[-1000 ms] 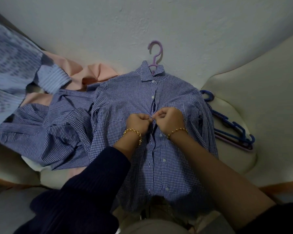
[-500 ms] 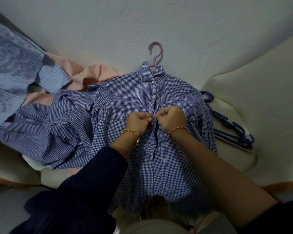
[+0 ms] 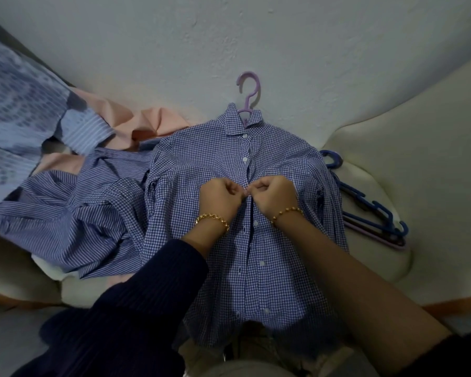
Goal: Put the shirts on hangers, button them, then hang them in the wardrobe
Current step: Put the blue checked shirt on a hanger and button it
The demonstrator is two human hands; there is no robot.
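Head view:
- left hand (image 3: pixel 219 198) and right hand (image 3: pixel 275 195): fingers curled, tips pinching front edges of checked shirt (image 3: pixel 256 268) at mid-chest, knuckles almost touching.
- Same spot as 0.5 s ago; shirt unmoved.
- Shirt flat on cream cushion (image 3: pixel 392 148), on lilac hanger (image 3: pixel 249 88), hook above collar.
- Striped shirt (image 3: pixel 65 213) crumpled against left side; peach cloth (image 3: pixel 136 123) behind it.
- Blue spare hangers (image 3: pixel 370 205) just right.
- Forearms cover part of shirt's lower front.

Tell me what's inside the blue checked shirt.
A lilac hanger: its hook sticks out above the checked shirt's collar. The hanger's shoulders are covered by the fabric, so they cannot be seen.
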